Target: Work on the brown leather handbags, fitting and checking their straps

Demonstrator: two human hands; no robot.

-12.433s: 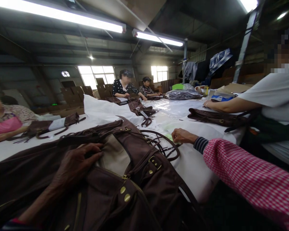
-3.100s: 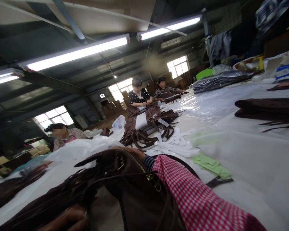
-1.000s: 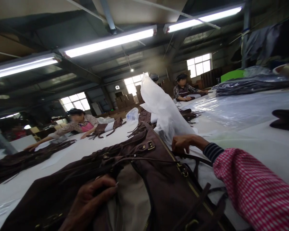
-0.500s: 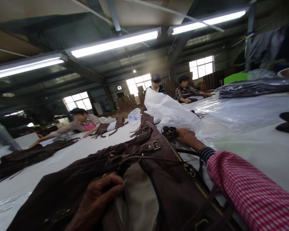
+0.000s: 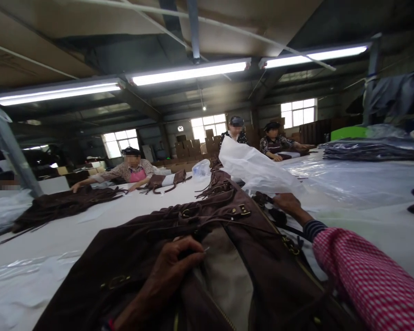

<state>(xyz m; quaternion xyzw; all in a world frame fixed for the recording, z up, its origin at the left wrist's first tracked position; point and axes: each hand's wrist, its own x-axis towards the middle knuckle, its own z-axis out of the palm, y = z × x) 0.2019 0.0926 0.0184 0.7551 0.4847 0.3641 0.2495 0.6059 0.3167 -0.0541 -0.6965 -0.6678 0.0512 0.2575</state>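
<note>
The left hand (image 5: 174,264) has thumb and forefinger drawn together at the tips, over the edge of an open pocket in the brown bag (image 5: 124,257); a tiny pale speck shows at those tips, too small to name, and I cannot tell whether it is held; the other fingers curl under. The right hand (image 5: 290,204) is bent, knuckles up, with its fingertips at a bunch of dark straps (image 5: 264,200); how tightly they close cannot be told, as the straps are dark and blurred. The bag's near end is cut off by the lower edge, and its front lies in shadow; the bag is directly beneath the left hand, with the pale lining (image 5: 226,262) just beside the fingertips, while the right hand is just past the bag's zipped right side. A crumpled white sheet (image 5: 255,165) rises just beyond the right hand; farther off, across the white table (image 5: 100,227), a co-worker (image 5: 138,172) reaches to another brown bag (image 5: 65,204); two more people sit behind the sheet, partly hidden.
</note>
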